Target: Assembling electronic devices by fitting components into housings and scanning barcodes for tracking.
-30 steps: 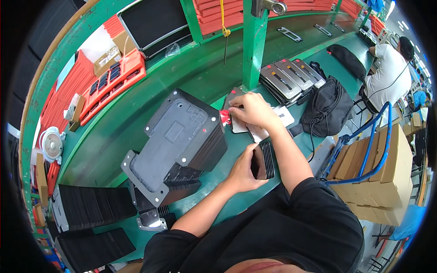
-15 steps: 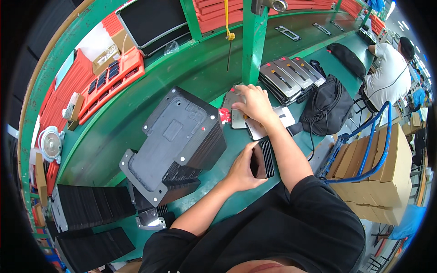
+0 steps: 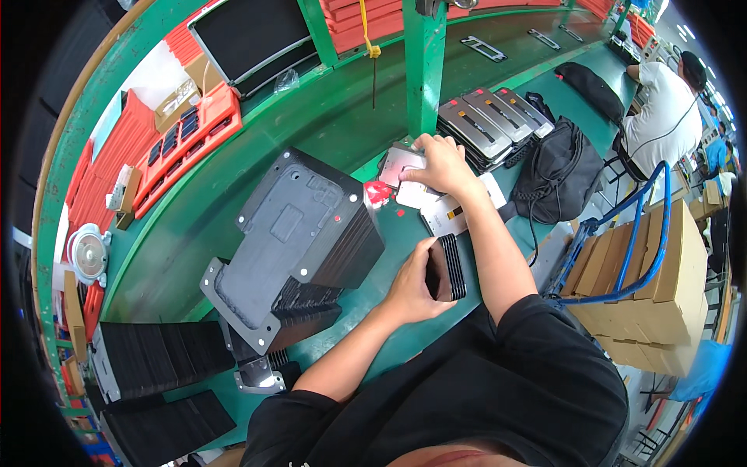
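Note:
My left hand (image 3: 414,280) is wrapped round a stack of thin black rectangular plates (image 3: 457,268), held on edge above the green bench. My right hand (image 3: 445,170) reaches to the far side, thumb and fingers closed on the edge of a silver metal panel (image 3: 395,165); part of the panel is behind the hand. Just below it lies another silver panel (image 3: 415,197). A further silver panel (image 3: 443,218) with a small dark-and-orange strip lies under my right forearm. Red pieces (image 3: 377,194) lie beside the panels.
Left stands a tall stack of dark moulded trays (image 3: 288,222), with rows of black plates (image 3: 163,354) nearer me. Stacked silver panels (image 3: 475,128) and a black bag (image 3: 560,171) sit right of a green post (image 3: 424,78). A blue-handled trolley (image 3: 665,226) carries cardboard boxes; a person (image 3: 661,117) sits beyond.
My right hand has drawn slightly nearer its thumb and fingers together, and the silver panel at it has tilted and shines brighter. The left hand keeps its stack almost still.

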Tool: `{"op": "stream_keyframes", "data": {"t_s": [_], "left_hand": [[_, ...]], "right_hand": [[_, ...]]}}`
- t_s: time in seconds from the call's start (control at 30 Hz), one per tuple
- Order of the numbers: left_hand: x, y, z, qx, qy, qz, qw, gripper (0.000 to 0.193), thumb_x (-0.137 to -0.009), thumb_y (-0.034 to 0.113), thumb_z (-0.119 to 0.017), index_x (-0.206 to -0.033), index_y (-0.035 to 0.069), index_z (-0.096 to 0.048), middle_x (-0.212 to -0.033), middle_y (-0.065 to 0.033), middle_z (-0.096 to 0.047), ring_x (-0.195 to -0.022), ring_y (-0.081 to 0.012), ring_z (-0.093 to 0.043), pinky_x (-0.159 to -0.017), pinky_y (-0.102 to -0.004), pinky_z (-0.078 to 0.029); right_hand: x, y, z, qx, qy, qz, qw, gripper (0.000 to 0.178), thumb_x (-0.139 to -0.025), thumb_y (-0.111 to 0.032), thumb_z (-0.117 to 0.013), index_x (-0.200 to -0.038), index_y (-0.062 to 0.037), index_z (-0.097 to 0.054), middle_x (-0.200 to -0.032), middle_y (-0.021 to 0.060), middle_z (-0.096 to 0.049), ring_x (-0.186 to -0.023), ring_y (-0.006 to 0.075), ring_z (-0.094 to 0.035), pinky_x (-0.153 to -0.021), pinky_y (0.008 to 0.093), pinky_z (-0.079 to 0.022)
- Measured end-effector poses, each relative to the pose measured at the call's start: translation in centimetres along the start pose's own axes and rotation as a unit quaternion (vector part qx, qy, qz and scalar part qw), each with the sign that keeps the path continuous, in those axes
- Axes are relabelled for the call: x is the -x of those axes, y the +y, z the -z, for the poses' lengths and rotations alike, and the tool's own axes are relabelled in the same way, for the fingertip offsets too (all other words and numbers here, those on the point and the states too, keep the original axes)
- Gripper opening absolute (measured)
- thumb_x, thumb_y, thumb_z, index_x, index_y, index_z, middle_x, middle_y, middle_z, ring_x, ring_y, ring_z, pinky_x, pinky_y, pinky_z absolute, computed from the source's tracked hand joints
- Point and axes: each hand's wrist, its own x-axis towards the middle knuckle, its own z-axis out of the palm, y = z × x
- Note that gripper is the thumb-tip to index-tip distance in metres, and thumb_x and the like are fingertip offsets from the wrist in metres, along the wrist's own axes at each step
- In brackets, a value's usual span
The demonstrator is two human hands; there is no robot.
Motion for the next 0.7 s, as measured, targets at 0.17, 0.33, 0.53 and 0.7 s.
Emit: {"op": "stream_keyframes", "data": {"t_s": [0.17, 0.33, 0.53, 0.7], "left_hand": [[0.1, 0.0, 0.0, 0.006, -0.003, 0.011, 1.0, 0.085, -0.07, 0.016, -0.091, -0.137, 0.004, -0.041, -0.111, -0.011, -0.06, -0.095, -0.0234, -0.063, -0.084, -0.0365, -0.052], [0.1, -0.2, 0.0, 0.004, -0.003, -0.001, 1.0, 0.084, -0.07, 0.015, -0.091, -0.136, 0.004, -0.04, -0.112, -0.0111, -0.06, -0.094, -0.0233, -0.063, -0.084, -0.0362, -0.052], [0.3, -0.6, -0.5, 0.001, 0.001, 0.0, 1.0, 0.089, -0.066, 0.013, -0.091, -0.138, 0.005, -0.039, -0.107, -0.0102, -0.06, -0.091, -0.0236, -0.063, -0.082, -0.0359, -0.052], [0.1, -0.1, 0.0, 0.011, -0.008, 0.009, 1.0, 0.088, -0.067, 0.013, -0.091, -0.137, 0.005, -0.038, -0.105, -0.01, -0.06, -0.088, -0.0225, -0.062, -0.08, -0.0354, -0.052]], "right_hand": [[-1.0, 1.2, 1.5, -0.116, -0.042, 0.005, 0.992, 0.051, -0.08, -0.043, -0.085, -0.106, -0.0013, -0.071, -0.098, 0.0184, -0.069, -0.089, 0.0289, -0.068, -0.077, 0.0388, -0.051], [-1.2, 0.9, 2.3, -0.162, -0.175, 0.019, 0.971, 0.039, -0.084, -0.037, -0.082, -0.096, -0.0011, -0.073, -0.075, 0.0133, -0.069, -0.07, 0.0303, -0.068, -0.069, 0.0401, -0.053], [-1.1, -0.8, -1.8, -0.148, 0.046, 0.091, 0.984, 0.027, -0.085, -0.029, -0.08, -0.086, -0.0022, -0.074, -0.077, 0.0149, -0.071, -0.071, 0.0341, -0.068, -0.072, 0.0433, -0.055], [-1.3, -2.8, -3.9, -0.113, 0.08, 0.016, 0.99, 0.022, -0.085, -0.024, -0.077, -0.089, -0.0031, -0.075, -0.085, 0.0162, -0.072, -0.079, 0.0347, -0.07, -0.075, 0.0442, -0.055]]}}
